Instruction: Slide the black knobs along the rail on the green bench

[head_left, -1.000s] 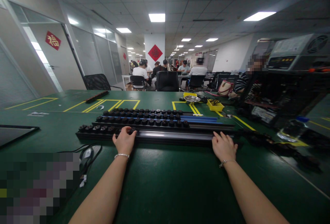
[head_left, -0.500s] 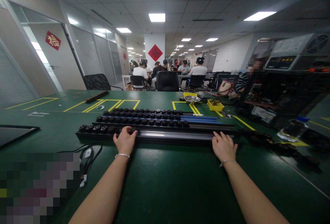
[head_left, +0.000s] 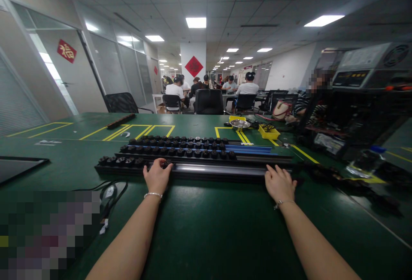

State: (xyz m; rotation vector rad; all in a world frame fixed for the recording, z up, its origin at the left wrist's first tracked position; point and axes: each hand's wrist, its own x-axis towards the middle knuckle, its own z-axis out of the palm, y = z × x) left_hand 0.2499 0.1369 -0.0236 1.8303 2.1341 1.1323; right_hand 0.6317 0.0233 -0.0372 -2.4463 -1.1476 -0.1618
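A long black rail point(head_left: 219, 168) lies across the green table in front of me, with a smooth, shiny stretch along its middle. Several small black knob-like parts point(head_left: 120, 161) sit in a row on its left end. The fingers of my left hand point(head_left: 157, 178) curl round a small dark part on the rail, mostly hidden by the hand. Toward the rail's right end rests my right hand point(head_left: 279, 184), its fingers stretched out over the edge. Behind are more rails bearing rows of black parts point(head_left: 189, 153), one with a blue strip point(head_left: 252, 148).
Yellow tape marks the green table point(head_left: 206, 228). A metal bowl point(head_left: 240, 124) and a yellow tray point(head_left: 269, 132) stand at the back. To the right are an equipment rack point(head_left: 350, 78) and a blue-capped container point(head_left: 367, 159). A dark flat panel point(head_left: 19, 168) lies left. People sit beyond.
My left hand has shifted very slightly to the right along the rail. My right hand stays in the same place.
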